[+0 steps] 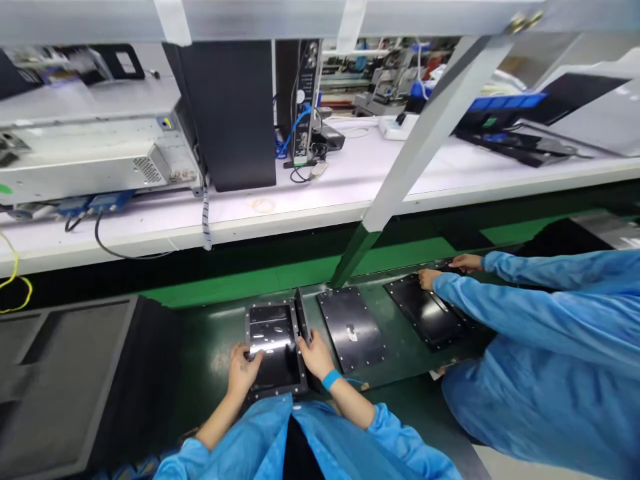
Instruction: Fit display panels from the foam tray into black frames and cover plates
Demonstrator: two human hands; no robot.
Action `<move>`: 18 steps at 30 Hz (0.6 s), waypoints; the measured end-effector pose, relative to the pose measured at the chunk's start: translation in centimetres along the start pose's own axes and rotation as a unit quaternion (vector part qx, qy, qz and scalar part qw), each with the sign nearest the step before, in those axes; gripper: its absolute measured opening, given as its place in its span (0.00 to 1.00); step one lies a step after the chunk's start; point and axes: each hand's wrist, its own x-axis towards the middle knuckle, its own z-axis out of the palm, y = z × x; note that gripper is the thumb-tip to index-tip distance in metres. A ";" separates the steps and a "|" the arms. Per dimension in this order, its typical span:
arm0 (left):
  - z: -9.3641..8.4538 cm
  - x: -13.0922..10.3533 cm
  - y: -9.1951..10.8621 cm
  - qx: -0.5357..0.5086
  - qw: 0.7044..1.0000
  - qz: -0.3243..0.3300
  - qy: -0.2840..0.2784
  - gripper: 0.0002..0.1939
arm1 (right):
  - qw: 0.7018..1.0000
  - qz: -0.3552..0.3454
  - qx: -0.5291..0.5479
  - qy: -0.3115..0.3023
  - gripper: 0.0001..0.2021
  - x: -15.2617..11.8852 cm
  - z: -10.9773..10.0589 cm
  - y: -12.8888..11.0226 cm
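Note:
A black rectangular panel with a dotted metal rim and a glossy middle lies in front of me. My left hand grips its left edge, thumb on top. My right hand, with a blue band on the wrist, has its fingers closed at the right side, where a thin dark plate stands on edge beside the panel. Which of the two the fingertips grip is hard to separate. To the right a flat dark plate with a small white label lies on the green surface.
At right, a person in a blue coat has both hands on another black panel. A grey slanted post rises ahead. The white shelf holds equipment. A large dark case stands at left.

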 end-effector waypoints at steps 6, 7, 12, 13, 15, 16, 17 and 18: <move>0.2 -0.7 3.5 -0.273 0.944 -0.126 -0.134 0.23 | 1.000 0.011 0.017 0.016 0.12 -0.5 -0.4 -1.3; 0.1 -0.8 3.6 -0.281 0.934 -0.145 -0.165 0.23 | 0.999 0.014 0.020 0.020 0.11 -0.4 -0.4 -1.6; -3.8 -1.6 4.6 -0.276 0.943 -0.075 -0.173 0.20 | 1.000 0.007 0.019 0.022 0.16 -1.0 -0.4 -0.9; -5.6 -2.0 5.3 -0.255 0.953 -0.036 -0.161 0.20 | 1.000 0.009 0.008 0.017 0.18 -1.2 -0.5 0.0; -10.3 -3.1 7.2 -0.193 0.967 0.054 -0.157 0.22 | 1.000 0.019 -0.023 -0.001 0.24 -0.9 -1.1 2.5; -13.2 -3.8 8.2 -0.157 0.968 0.099 -0.167 0.23 | 0.999 0.027 -0.044 -0.016 0.28 -0.3 -1.6 3.8; -16.4 -4.6 9.1 -0.122 0.969 0.135 -0.165 0.23 | 0.996 0.037 -0.073 -0.032 0.30 0.7 -2.1 5.0; -19.6 -5.5 9.9 -0.085 0.972 0.163 -0.149 0.22 | 0.992 0.044 -0.106 -0.055 0.32 1.9 -2.6 6.0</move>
